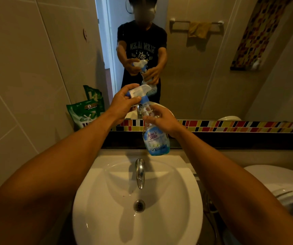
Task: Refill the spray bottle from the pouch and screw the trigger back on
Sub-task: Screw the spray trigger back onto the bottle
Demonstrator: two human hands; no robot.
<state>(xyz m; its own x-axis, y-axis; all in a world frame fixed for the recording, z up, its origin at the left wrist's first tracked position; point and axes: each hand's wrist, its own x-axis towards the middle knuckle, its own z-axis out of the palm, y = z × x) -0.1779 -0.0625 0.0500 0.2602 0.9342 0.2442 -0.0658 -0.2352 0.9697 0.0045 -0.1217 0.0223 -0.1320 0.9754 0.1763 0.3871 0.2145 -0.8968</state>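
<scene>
Nearest, a white sink (186,209) with a round drain (139,206) and a chrome tap (140,173) over the bowl. To the right, a toilet (283,188), lid up.

Above the tap, held in the air over the back of the sink: the bottle (155,137), clear, tilted slightly, with blue liquid in its lower part and a blue-and-white label. Right hand (161,119) wrapped around the upper body of the bottle, fingers closed on it. Left hand (122,103) clamped on the trigger (138,91), white with a blue nozzle and blue collar; collar seated on the bottle's neck. Whether threaded tight or loose: cannot tell.

Behind, at left, a green pouch (87,112) leaning upright against the wall tiles, on the ledge beside the mirror, well apart from both hands. Along the ledge, a strip of coloured mosaic tiles (239,125). Farther still, the mirror (204,76), reflecting the person, both hands and the bottle, plus a yellow cloth (198,29) hanging on a towel rail.
</scene>
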